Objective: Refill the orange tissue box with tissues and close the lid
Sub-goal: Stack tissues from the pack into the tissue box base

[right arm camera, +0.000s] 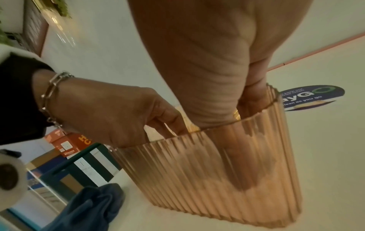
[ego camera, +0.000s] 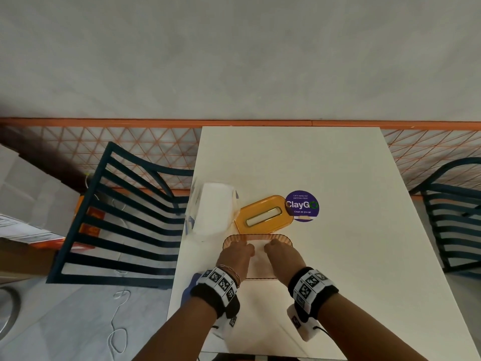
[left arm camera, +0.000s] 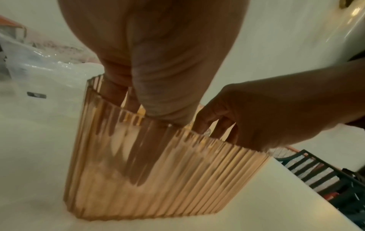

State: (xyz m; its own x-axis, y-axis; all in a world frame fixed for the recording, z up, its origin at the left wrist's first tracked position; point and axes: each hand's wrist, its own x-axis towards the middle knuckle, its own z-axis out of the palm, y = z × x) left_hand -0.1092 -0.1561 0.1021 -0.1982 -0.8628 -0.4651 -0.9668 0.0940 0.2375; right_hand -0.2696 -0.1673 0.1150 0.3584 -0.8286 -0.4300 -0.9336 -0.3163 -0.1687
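The orange tissue box [ego camera: 282,240], a ribbed translucent shell, stands open-topped on the table [ego camera: 338,256], near its front-left part. Both hands reach down into it. The left hand [ego camera: 236,256] has its fingers [left arm camera: 138,164] extended straight into the box, seen through the wall; the right hand [ego camera: 282,254] does likewise, its fingers [right arm camera: 242,164] pressing down inside. Neither hand curls round anything that can be seen. White tissues [ego camera: 257,252] show between the two hands inside the box; how full it is cannot be told.

The lid [ego camera: 263,214], orange with a slotted opening, lies flat on the table just behind the box. The tissue pack [ego camera: 213,207], in a clear wrapper, lies behind the box to its left. A round purple sticker [ego camera: 302,205] sits behind the box to its right, beside the lid.

Handling, as judged:
- Tissues: soft, light, compressible. Press with flat fingers across the stack; avoid pinching single sheets.
- Box: light, thin rigid plastic; likely to slide on the smooth table. Steady it at a short end wall.
- Lid: stiff and light. Take it by its long edges, align it with the rim, and press evenly.
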